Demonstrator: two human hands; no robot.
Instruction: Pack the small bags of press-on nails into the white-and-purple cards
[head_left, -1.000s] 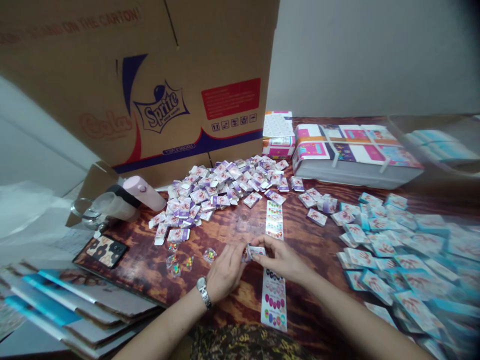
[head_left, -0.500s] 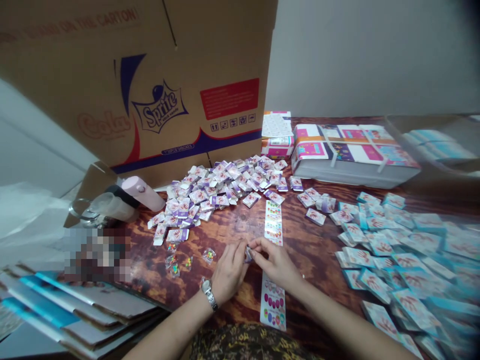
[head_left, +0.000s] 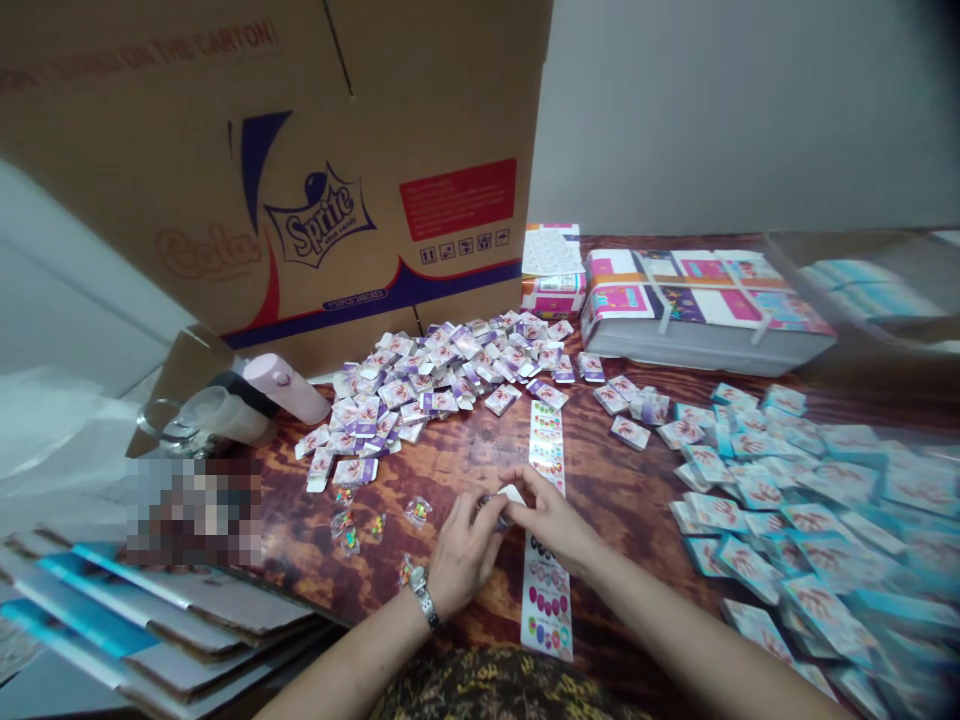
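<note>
My left hand (head_left: 466, 552), with a watch (head_left: 422, 596) on the wrist, and my right hand (head_left: 551, 522) meet over the table. Between their fingers is a small white box (head_left: 512, 494), partly covered by the fingers; both hands are closed on it. Under the hands runs a long strip of printed nail stickers (head_left: 547, 603). Left of my left hand lie several clear packets of coloured bits (head_left: 418, 511). Beyond the hands is a heap of small white-and-purple boxes (head_left: 450, 365).
A big carton (head_left: 337, 120) stands behind the heap. Bundled printed packs (head_left: 705, 310) sit at the back right. Many light-blue boxes (head_left: 757, 545) spread over the right side. A pink bottle (head_left: 285, 388) lies tilted at left, above flattened cardboard (head_left: 202, 600).
The white face of the small box now shows between my fingers. My right hand has turned slightly, and my left fingers have shifted on the box.
</note>
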